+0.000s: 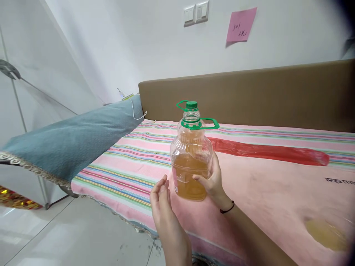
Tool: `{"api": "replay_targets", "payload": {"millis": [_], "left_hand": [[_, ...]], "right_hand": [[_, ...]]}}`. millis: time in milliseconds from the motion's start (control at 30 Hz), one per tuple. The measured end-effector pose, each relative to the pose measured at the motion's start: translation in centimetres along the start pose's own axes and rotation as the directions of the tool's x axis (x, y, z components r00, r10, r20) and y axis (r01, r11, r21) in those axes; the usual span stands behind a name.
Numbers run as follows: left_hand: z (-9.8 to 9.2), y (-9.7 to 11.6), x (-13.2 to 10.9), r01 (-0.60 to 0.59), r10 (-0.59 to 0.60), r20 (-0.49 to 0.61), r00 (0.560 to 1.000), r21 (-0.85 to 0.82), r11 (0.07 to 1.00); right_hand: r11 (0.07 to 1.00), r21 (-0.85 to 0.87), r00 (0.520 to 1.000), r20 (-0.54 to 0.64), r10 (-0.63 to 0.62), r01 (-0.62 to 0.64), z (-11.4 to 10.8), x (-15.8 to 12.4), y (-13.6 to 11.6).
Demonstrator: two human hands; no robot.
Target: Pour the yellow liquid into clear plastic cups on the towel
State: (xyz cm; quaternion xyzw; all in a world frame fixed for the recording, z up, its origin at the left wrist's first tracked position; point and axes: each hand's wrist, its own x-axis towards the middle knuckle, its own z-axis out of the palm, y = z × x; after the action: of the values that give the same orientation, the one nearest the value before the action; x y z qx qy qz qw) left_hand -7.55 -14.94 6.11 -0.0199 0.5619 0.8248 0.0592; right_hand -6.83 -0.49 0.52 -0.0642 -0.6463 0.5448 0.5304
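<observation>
A clear plastic bottle (191, 162) with a green cap and green handle ring stands upright on the pink cloth of the bed (263, 192). It is about half full of amber liquid. My right hand (212, 179) wraps around its lower right side, fingers on the front. My left hand (162, 199) hovers just left of the bottle's base, fingers loosely curled and apart, not touching it and holding nothing.
A red plastic bag (269, 151) lies flat across the bed behind the bottle. A brown headboard (249, 96) runs along the wall. A blue-grey cloth (74, 140) covers a stand at the left. Tiled floor (69, 236) lies below. A blurry yellowish object (325, 232) sits at lower right.
</observation>
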Motion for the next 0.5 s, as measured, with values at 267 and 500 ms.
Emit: {"api": "replay_targets", "payload": {"millis": [267, 500], "left_hand": [[-0.3, -0.2, 0.0, 0.048, -0.049, 0.02, 0.999, 0.051, 0.998], [-0.1, -0.6, 0.2, -0.049, 0.041, 0.075, 0.996, 0.096, 0.994]], "right_hand": [[1.0, -0.012, 0.999, 0.045, 0.001, 0.0, 0.1, -0.2, 1.5], [0.999, -0.05, 0.997, 0.074, 0.023, -0.019, -0.2, -0.5, 1.5]]}}
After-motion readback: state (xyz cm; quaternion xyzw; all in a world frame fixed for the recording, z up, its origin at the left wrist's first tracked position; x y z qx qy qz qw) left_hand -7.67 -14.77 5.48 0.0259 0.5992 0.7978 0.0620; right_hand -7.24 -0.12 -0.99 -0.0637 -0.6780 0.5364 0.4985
